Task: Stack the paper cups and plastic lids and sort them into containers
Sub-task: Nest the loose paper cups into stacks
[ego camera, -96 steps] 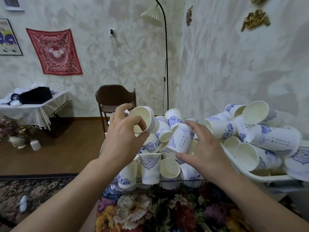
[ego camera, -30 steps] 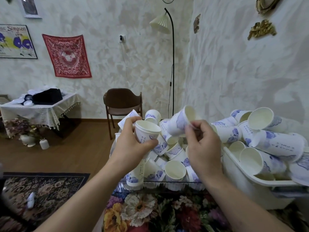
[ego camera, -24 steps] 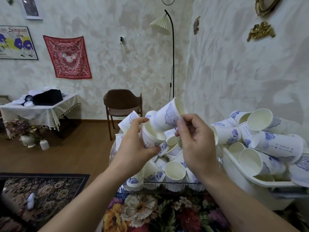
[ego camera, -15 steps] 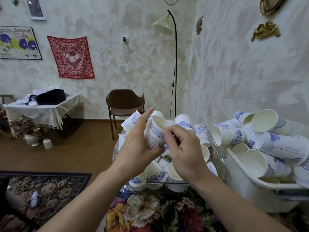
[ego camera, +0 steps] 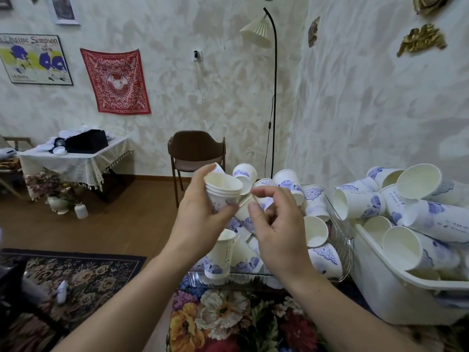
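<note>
Your left hand (ego camera: 200,219) grasps a short stack of nested paper cups (ego camera: 222,190), fingers wrapped around the lower wall and thumb across the front, so the open mouth tips up and toward your right side, ready to take another cup. Your right hand (ego camera: 276,224) hangs just beside the stack with its fingers loosely curled and nothing between them; it looks freed to fetch the next cup.

Directly below and beyond both hands sits the clear bin (ego camera: 342,240), full of loose cups (ego camera: 314,199) lying at every angle, some upright, some on their sides. One upright cup (ego camera: 220,252) stands at the bin's near edge, under your left wrist, an easy reach. Farther out past your right hand, a white tub (ego camera: 396,293) holds more cups (ego camera: 418,181), heaped on their sides and spilling above its rim, so that pile will likely shift when you pull from it.

No plastic lids are clearly visible near your hands. Judging by the heaps, the stacking is at an early stage. Under your forearms lies a floral cloth (ego camera: 223,318).
</note>
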